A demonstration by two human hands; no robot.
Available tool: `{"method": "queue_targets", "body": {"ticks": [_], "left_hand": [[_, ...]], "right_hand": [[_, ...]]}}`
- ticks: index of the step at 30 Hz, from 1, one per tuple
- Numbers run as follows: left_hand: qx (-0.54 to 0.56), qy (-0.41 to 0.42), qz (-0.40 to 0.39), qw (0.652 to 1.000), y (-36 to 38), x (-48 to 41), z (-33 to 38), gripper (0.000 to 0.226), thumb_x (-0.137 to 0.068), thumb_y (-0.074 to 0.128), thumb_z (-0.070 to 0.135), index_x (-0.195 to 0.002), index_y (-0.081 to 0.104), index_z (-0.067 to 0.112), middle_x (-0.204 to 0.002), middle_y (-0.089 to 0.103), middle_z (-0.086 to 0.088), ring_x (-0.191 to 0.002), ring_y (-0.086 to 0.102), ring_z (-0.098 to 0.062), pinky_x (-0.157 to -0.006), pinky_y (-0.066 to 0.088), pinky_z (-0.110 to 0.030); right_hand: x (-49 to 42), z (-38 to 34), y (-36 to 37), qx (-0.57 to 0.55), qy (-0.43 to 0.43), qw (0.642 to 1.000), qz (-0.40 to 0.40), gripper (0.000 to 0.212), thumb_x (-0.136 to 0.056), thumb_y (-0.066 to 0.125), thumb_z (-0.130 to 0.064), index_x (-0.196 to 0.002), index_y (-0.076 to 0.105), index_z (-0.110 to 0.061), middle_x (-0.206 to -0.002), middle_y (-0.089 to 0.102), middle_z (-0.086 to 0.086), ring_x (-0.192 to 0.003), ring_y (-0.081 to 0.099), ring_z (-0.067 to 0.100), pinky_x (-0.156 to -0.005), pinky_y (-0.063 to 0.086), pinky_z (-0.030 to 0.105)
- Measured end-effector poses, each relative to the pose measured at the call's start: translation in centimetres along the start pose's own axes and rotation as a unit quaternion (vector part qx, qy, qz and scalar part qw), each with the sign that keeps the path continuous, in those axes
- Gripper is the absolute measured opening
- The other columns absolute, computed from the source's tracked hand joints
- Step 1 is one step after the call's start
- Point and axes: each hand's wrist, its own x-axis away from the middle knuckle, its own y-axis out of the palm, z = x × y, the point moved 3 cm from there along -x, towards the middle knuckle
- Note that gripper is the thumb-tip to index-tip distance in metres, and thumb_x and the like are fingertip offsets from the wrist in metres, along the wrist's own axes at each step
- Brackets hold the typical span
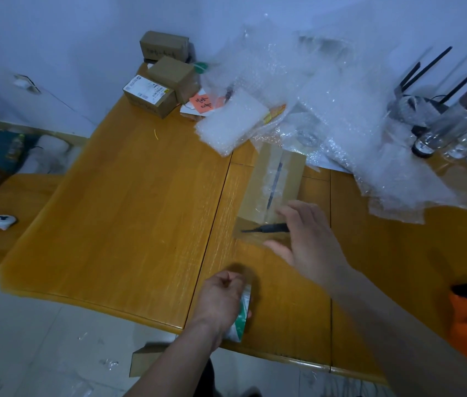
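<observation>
Left hand point(220, 299): fingers curled round a crinkly white-green plastic pouch point(242, 319).
Right hand point(309, 239): fingers spread, gripping nothing, over a slim black pointed tool point(265, 228).
Bench point(112, 210): glossy yellow wood.

Glossy varnished wood counter point(129, 213); matt brown cardboard box point(272, 184) under shiny clear tape; crinkly translucent plastic bubble wrap point(341, 110) far right; matt black tool point(266, 228).

A flat carton point(295, 170) lies mid-way on the table point(112, 224), a pointed tool point(266, 228) at its near end — the right hand point(309, 242) just over it. Boxes point(166, 81) stand behind-left, bubble wrap point(341, 110) behind-right; the left hand point(220, 299) holds a packet point(240, 318) at the front edge.
</observation>
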Motion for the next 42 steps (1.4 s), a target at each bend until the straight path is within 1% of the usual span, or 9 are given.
{"method": "queue_targets", "body": {"ticks": [3, 7, 11, 16, 21, 27, 33, 37, 42], "left_hand": [[-0.003, 0.000, -0.002, 1.000, -0.1, 0.0, 0.0, 0.017, -0.101, 0.059, 0.031, -0.097, 0.071, 0.021, -0.097, 0.076, -0.017, -0.074, 0.072, -0.028, -0.065, 0.061, -0.037], [-0.011, 0.004, -0.002, 1.000, -0.1, 0.1, 0.1, 0.020, -0.102, 0.057, 0.032, -0.098, 0.071, 0.019, -0.094, 0.075, -0.015, -0.072, 0.071, -0.026, -0.063, 0.059, -0.036], [-0.025, 0.007, 0.002, 1.000, 0.2, 0.5, 0.2, 0.021, -0.102, 0.057, 0.034, -0.097, 0.072, 0.020, -0.093, 0.076, -0.014, -0.073, 0.071, -0.025, -0.064, 0.058, -0.035], [-0.052, 0.019, 0.006, 0.998, 0.4, 0.9, 0.3, 0.024, -0.103, 0.055, 0.036, -0.097, 0.072, 0.019, -0.094, 0.076, -0.014, -0.077, 0.072, -0.027, -0.065, 0.060, -0.040], [-0.068, 0.030, 0.012, 0.997, 0.4, 1.1, 0.3, 0.025, -0.103, 0.054, 0.036, -0.100, 0.073, 0.020, -0.097, 0.078, -0.013, -0.087, 0.074, -0.030, -0.066, 0.056, -0.036], [-0.060, 0.024, 0.014, 0.998, 0.3, 1.0, 0.0, 0.025, -0.103, 0.055, 0.038, -0.099, 0.072, 0.021, -0.095, 0.078, -0.016, -0.078, 0.074, -0.031, -0.063, 0.059, -0.038], [-0.039, 0.019, 0.014, 0.999, 0.2, 0.9, -0.1, 0.022, -0.102, 0.057, 0.034, -0.097, 0.073, 0.019, -0.095, 0.078, -0.022, -0.071, 0.072, -0.030, -0.066, 0.062, -0.041], [-0.030, 0.023, 0.015, 0.999, 0.2, 1.0, -0.1, 0.022, -0.103, 0.056, 0.034, -0.096, 0.071, 0.020, -0.092, 0.077, -0.018, -0.072, 0.071, -0.030, -0.068, 0.062, -0.041], [-0.025, 0.016, 0.020, 0.999, 0.2, 0.9, -0.2, 0.021, -0.102, 0.057, 0.034, -0.093, 0.072, 0.023, -0.091, 0.077, -0.016, -0.072, 0.072, -0.029, -0.071, 0.063, -0.046]], "right_hand": [[3.9, 1.0, -0.9, -0.110, 0.138, 0.983, 0.044, 0.050, -0.090, 0.067, -0.038, -0.125, 0.053, -0.006, -0.117, 0.056, 0.008, -0.107, 0.054, 0.022, -0.096, 0.049, 0.035], [11.7, 5.0, 0.7, -0.280, 0.450, 0.848, -0.008, 0.020, -0.104, 0.047, -0.026, -0.118, 0.050, -0.011, -0.094, 0.056, 0.009, -0.072, 0.057, 0.021, -0.063, 0.056, 0.043], [18.2, 7.7, 2.5, -0.166, 0.560, 0.809, -0.064, 0.035, -0.104, 0.049, -0.021, -0.131, 0.050, 0.001, -0.123, 0.049, 0.021, -0.088, 0.053, 0.028, -0.078, 0.049, 0.043], [19.8, 7.8, 2.6, -0.108, 0.563, 0.817, -0.060, 0.039, -0.100, 0.059, -0.024, -0.131, 0.057, 0.000, -0.121, 0.061, 0.022, -0.102, 0.060, 0.035, -0.087, 0.054, 0.048], [20.7, 7.3, 2.3, -0.104, 0.613, 0.783, -0.023, 0.028, -0.095, 0.066, -0.027, -0.110, 0.055, -0.005, -0.091, 0.066, 0.013, -0.083, 0.065, 0.034, -0.071, 0.058, 0.046], [21.3, 7.0, 2.6, -0.082, 0.608, 0.790, -0.014, 0.027, -0.096, 0.065, -0.027, -0.108, 0.062, -0.003, -0.105, 0.062, 0.014, -0.089, 0.055, 0.024, -0.079, 0.056, 0.045], [21.3, 7.2, 2.5, -0.093, 0.602, 0.793, -0.019, 0.028, -0.096, 0.065, -0.027, -0.110, 0.060, -0.004, -0.097, 0.059, 0.008, -0.089, 0.059, 0.028, -0.078, 0.057, 0.046], [21.3, 6.7, 2.2, -0.095, 0.620, 0.777, -0.040, 0.042, -0.093, 0.068, -0.033, -0.119, 0.055, -0.003, -0.115, 0.061, 0.020, -0.102, 0.059, 0.034, -0.085, 0.054, 0.048], [17.6, 3.5, 0.0, -0.074, 0.539, 0.838, -0.028, 0.050, -0.091, 0.065, -0.045, -0.125, 0.056, -0.009, -0.121, 0.062, 0.015, -0.112, 0.058, 0.033, -0.095, 0.053, 0.053]]}}
